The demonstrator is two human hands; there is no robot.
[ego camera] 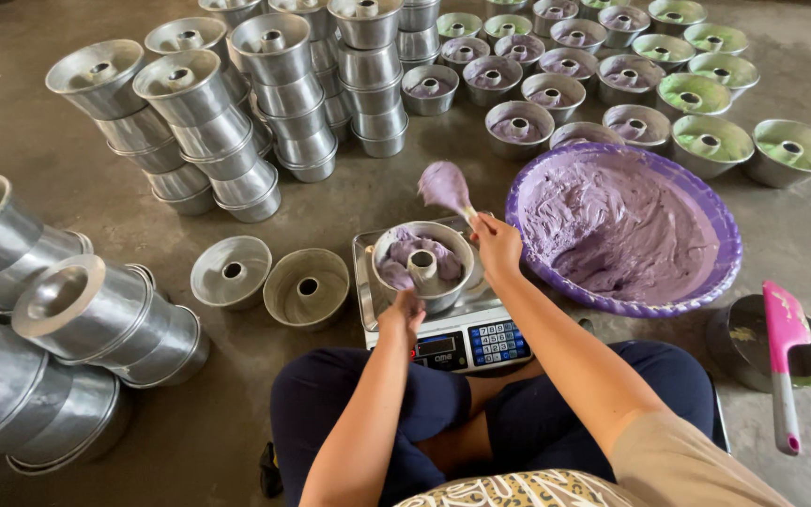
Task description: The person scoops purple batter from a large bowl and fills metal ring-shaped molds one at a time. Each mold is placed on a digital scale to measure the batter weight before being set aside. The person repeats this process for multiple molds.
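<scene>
My left hand (402,312) grips the near rim of the tube pan (422,265) on the scale (443,329); right hand (497,246) grasps the batter-loaded spatula (447,187) just above it. I judge: drop batter around the tube, watch the readout.

Bare metal is showing on the tube pan (422,266), its brushed grey wall dulled under thick, glossy purple batter. The digital scale (443,324) beneath is carrying a shiny steel platform above a plastic keypad. The right hand (498,246) is gripping a spatula (448,188) coated in wet, smooth batter, while the left hand (403,314) is touching the pan's metal rim. The purple basin (631,300) is looking like glossy plastic. Stacked pans (274,94) are gleaming as satin aluminium, and the concrete floor (96,202) is appearing rough and matt.
</scene>
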